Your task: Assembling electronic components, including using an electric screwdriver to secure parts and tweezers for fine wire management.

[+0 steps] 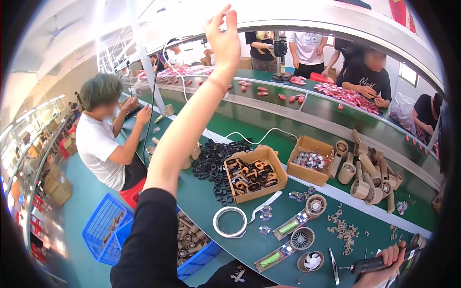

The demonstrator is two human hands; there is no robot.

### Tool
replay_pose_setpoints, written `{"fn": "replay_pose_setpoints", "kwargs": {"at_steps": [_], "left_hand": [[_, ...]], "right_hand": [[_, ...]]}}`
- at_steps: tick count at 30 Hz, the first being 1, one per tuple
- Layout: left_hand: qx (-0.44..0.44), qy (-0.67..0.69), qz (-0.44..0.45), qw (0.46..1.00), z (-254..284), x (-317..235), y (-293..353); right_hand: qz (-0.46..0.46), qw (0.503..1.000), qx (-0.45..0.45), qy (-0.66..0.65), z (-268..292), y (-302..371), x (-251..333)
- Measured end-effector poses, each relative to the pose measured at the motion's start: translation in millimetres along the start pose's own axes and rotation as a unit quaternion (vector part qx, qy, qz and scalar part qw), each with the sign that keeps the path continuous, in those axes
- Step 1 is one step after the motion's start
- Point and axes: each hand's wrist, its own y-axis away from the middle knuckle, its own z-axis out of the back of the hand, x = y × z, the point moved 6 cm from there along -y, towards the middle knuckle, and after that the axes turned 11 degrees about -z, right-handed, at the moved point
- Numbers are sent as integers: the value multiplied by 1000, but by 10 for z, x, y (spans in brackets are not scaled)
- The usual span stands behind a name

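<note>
The left hand is showing high against the pale overhead panel, glare washing out its fingertips; I cannot tell whether its grip is pinching anything. The left forearm and black sleeve are hiding part of the bench and of a blue crate below. The lower edge is cutting off the right hand, whose grip is wrapping around a black electric screwdriver; its rear end is blurring into the hand and clutter.

The screwdriver is looking slim and dark, lying nearly level at the bench's lower right, its thin bit pointing left toward silver tweezers. Left of these, a round housing with a white fan is sitting near two opened fan bodies.

The bench's near edge is curving beside the crate. Green surface is showing between the tape roll and that edge; around the bit, room is looking tight.
</note>
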Motion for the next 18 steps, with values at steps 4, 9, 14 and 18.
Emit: {"fn": "replay_pose_setpoints", "kwargs": {"at_steps": [4, 9, 14, 18], "left_hand": [[-50, -123, 2, 991, -286, 426, 15], [-98, -174, 43, 979, -490, 620, 229], [-85, -234, 2, 968, -585, 626, 249], [-69, -216, 26, 973, -553, 499, 267]], "right_hand": [[-11, 997, -75, -13, -242, 35, -172], [-1, 996, -90, -10, -261, 78, -196], [11, 993, -121, 1, -221, 67, -201], [12, 991, -131, 27, -210, 61, -199]]}}
